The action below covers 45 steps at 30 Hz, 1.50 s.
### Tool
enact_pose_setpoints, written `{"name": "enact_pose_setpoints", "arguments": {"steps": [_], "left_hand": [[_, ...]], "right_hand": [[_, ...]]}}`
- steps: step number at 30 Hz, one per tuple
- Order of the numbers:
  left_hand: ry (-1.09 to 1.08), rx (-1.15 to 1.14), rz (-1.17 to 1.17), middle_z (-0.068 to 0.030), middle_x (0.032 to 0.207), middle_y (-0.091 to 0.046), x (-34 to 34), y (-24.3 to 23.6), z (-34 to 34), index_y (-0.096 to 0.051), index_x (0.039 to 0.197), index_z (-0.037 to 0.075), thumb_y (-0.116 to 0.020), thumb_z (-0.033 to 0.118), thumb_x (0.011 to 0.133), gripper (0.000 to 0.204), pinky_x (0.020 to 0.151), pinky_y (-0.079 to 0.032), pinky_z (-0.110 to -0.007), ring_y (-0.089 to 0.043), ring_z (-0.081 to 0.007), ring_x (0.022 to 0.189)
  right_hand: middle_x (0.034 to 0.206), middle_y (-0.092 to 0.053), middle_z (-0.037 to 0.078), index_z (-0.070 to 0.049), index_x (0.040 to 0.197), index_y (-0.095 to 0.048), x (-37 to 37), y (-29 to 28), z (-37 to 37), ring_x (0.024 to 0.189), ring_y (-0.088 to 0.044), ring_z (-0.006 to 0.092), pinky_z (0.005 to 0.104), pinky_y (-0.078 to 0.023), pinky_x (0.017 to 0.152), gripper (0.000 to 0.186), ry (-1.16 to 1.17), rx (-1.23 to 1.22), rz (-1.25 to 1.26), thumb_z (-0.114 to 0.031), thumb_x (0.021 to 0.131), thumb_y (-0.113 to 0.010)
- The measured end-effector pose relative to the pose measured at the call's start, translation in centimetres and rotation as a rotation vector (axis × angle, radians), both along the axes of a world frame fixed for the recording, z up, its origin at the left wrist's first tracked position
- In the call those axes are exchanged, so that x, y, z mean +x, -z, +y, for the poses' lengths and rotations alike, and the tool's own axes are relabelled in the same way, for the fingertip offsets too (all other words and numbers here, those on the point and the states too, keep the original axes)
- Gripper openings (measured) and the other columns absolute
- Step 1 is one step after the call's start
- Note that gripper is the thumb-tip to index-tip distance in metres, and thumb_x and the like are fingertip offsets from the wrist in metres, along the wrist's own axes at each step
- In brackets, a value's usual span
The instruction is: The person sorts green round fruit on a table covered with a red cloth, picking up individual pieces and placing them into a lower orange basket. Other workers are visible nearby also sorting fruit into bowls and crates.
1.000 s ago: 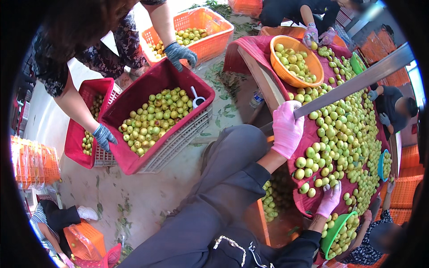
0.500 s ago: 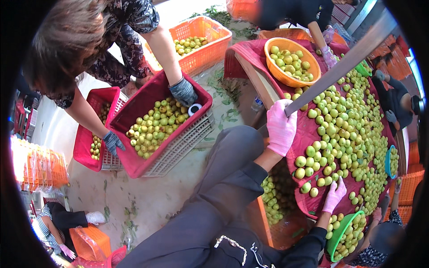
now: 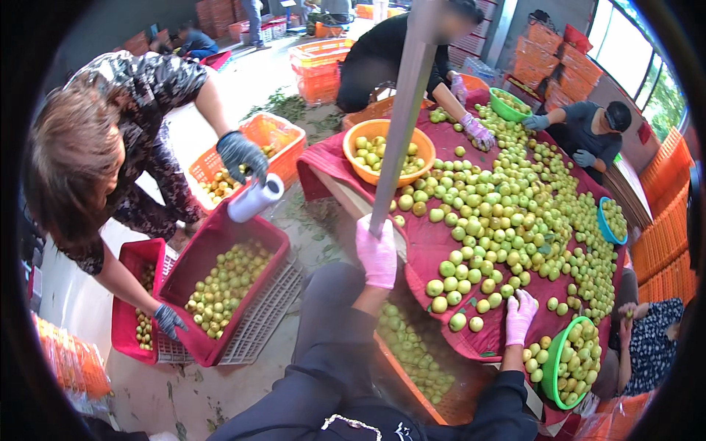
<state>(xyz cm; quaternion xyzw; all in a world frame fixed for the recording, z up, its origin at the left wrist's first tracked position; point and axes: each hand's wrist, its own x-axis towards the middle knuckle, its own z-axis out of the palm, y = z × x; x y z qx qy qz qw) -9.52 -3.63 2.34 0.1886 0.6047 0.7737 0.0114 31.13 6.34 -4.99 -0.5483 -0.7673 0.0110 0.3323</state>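
My left hand point(image 3: 376, 257), in a pink glove, is closed around the lower visible part of a grey metal pole point(image 3: 406, 110) that rises beside the table. On the red cloth point(image 3: 471, 334) lies my right hand point(image 3: 521, 317), also in a pink glove, fingers stretched out and holding no fruit that I can see. Small round green-yellow fruits point(image 3: 507, 213) are spread over the cloth just beyond it. Beside my right wrist stands a green basket point(image 3: 553, 367) full of the same fruit. An orange bowl point(image 3: 353, 158) of fruit sits behind the pole.
An orange crate point(image 3: 401, 375) of fruit stands below the table edge by my legs. At left, a co-worker's grey-gloved hand point(image 3: 244, 156) is at a white roll point(image 3: 256, 198) above a red-lined crate point(image 3: 276, 246). Other people work around the table's far and right sides.
My view has tilted up and turned. My right hand has come away from the fruit it was at and rests on the cloth. The co-worker has raised the white roll out of the crate.
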Motion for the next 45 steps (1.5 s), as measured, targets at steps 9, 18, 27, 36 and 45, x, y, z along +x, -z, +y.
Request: {"name": "enact_pose_setpoints", "arguments": {"steps": [9, 18, 27, 36, 45], "left_hand": [[-0.041, -0.042, -0.013, -0.0065, 0.097, -0.063, -0.7, 2.0, -0.3, -0.060, 0.115, 0.002, -0.072, 0.007, 0.091, 0.027, 0.083, -0.051, -0.036, -0.061, -0.0204, 0.088], [0.247, -0.136, 0.055, -0.0093, 0.117, -0.062, -4.3, -6.5, -14.3, -0.054, 0.136, 0.001, -0.068, 0.007, 0.094, 0.045, 0.095, -0.052, -0.031, -0.061, -0.0167, 0.105], [0.557, -0.537, -0.276, -0.0050, 0.103, -0.069, -14.1, 6.4, -21.0, -0.068, 0.122, 0.002, -0.065, 0.021, 0.098, 0.031, 0.082, -0.052, -0.029, -0.063, -0.0133, 0.092], [0.855, -0.535, -0.188, -0.0089, 0.111, -0.071, -16.6, 20.0, -16.8, -0.070, 0.116, 0.001, -0.058, 0.018, 0.102, 0.025, 0.093, -0.051, -0.033, -0.066, -0.0179, 0.101], [0.886, -0.715, 0.018, -0.0153, 0.108, -0.074, -16.3, 23.2, -18.7, -0.074, 0.106, 0.006, -0.059, 0.021, 0.096, 0.023, 0.091, -0.054, -0.038, -0.070, -0.0262, 0.101]], "right_hand": [[0.128, -0.063, 0.013, -0.005, 0.119, -0.071, -0.6, -0.5, -0.4, 0.126, -0.053, 0.0320, 0.0434, -0.039, 0.112, 0.030, -0.035, -0.062, 0.068, -0.019, 0.093, -0.071], [0.129, -0.062, 0.014, -0.005, 0.119, -0.071, 0.5, -0.5, -0.2, 0.127, -0.052, 0.0317, 0.0426, -0.038, 0.113, 0.028, -0.063, -0.089, 0.091, -0.019, 0.094, -0.070], [0.130, -0.062, 0.013, -0.003, 0.119, -0.071, -0.5, -0.8, -0.1, 0.126, -0.053, 0.0301, 0.0424, -0.038, 0.112, 0.027, -0.040, -0.137, 0.015, -0.018, 0.097, -0.067], [0.132, -0.062, 0.014, 0.000, 0.119, -0.070, -0.3, -0.6, 0.2, 0.126, -0.051, 0.0303, 0.0425, -0.039, 0.112, 0.027, -0.036, -0.130, 0.003, -0.017, 0.099, -0.064], [0.128, -0.063, 0.014, -0.003, 0.121, -0.070, -0.3, -0.8, 0.3, 0.125, -0.054, 0.0302, 0.0427, -0.042, 0.110, 0.027, -0.042, -0.147, -0.057, -0.016, 0.099, -0.065]]}}
